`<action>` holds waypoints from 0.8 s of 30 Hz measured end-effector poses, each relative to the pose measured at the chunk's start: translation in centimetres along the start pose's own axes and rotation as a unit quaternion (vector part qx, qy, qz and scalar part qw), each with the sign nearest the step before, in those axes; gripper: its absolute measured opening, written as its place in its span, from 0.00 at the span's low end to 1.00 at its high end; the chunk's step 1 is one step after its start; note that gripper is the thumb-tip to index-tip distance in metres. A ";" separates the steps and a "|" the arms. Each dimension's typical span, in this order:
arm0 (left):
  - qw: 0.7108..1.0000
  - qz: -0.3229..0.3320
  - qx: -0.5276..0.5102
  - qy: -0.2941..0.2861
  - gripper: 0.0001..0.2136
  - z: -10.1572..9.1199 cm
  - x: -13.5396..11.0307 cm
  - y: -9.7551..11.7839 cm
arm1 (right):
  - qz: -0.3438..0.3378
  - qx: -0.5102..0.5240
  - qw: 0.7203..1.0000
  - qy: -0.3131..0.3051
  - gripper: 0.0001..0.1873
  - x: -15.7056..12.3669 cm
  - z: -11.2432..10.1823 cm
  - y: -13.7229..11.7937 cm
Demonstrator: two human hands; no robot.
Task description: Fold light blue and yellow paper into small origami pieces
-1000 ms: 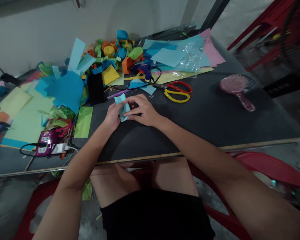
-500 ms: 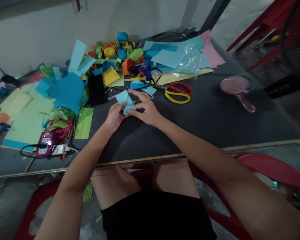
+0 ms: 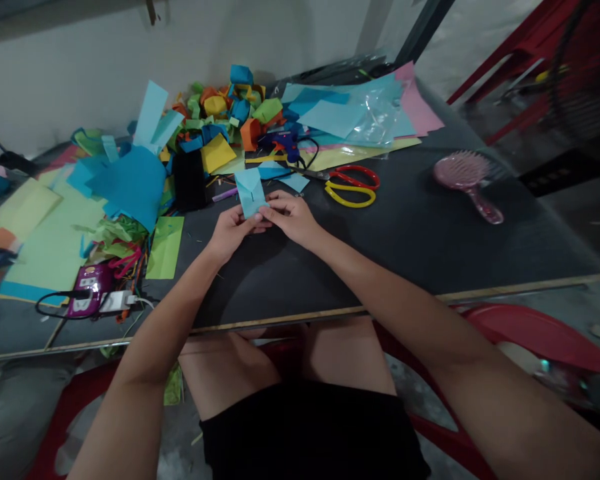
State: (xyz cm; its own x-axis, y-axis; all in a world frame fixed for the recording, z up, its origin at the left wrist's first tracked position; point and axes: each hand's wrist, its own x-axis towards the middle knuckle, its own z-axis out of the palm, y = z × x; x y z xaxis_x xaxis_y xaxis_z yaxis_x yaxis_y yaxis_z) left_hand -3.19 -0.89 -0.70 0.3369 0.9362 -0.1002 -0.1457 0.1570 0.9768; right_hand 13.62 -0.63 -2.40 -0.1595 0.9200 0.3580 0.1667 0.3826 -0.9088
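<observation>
A small piece of light blue paper (image 3: pixel 251 191) with creases is held up between my two hands, over the dark table. My left hand (image 3: pixel 233 230) grips its lower left part, thumb across the front and fingers behind. At the lower right corner, my right hand (image 3: pixel 293 217) pinches the paper between thumb and fingers. Both thumbs nearly meet at the bottom edge. Just behind the paper lie a purple stick (image 3: pixel 225 195) and more light blue paper (image 3: pixel 296 182). Scissors (image 3: pixel 353 185) with red and yellow handles rest to the right of my right hand.
Folded paper pieces (image 3: pixel 215 107) are heaped at the back, beside a glue gun (image 3: pixel 284 143). A black phone (image 3: pixel 190 179) and a blue paper cone (image 3: pixel 130 183) lie left. A purple power socket (image 3: pixel 91 288) sits front left. A pink hairbrush (image 3: pixel 467 177) lies right.
The paper has gone from a folded, tilted shape to a flatter, more upright rectangle. My right fingers have come down from its top to the lower corner, and my hands have drawn together.
</observation>
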 end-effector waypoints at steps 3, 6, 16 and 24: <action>1.000 -0.011 0.000 0.026 0.14 -0.1 0.1 0.2 | 0.030 0.046 0.998 0.024 0.26 0.0 0.4 0.2; 0.999 -0.010 -0.002 0.034 0.13 -0.1 0.1 0.2 | 0.064 0.086 0.993 0.049 0.27 0.1 0.6 0.4; 0.986 0.002 0.165 0.034 0.16 -0.5 -0.1 0.4 | 0.064 -0.060 0.995 0.039 0.31 -0.1 -0.3 -1.3; 0.984 0.033 0.171 0.033 0.19 -1.1 0.1 0.2 | 0.048 -0.047 0.998 -0.013 0.26 0.0 -0.2 -1.1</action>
State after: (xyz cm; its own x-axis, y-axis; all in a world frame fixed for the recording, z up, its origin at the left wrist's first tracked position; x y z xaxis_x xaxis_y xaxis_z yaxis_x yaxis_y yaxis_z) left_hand -4.17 -0.43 -0.68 0.2751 0.9608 -0.0360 0.1594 -0.0086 0.9872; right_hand 13.65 -1.02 -1.40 -0.1633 0.9509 0.2629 0.2738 0.2997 -0.9139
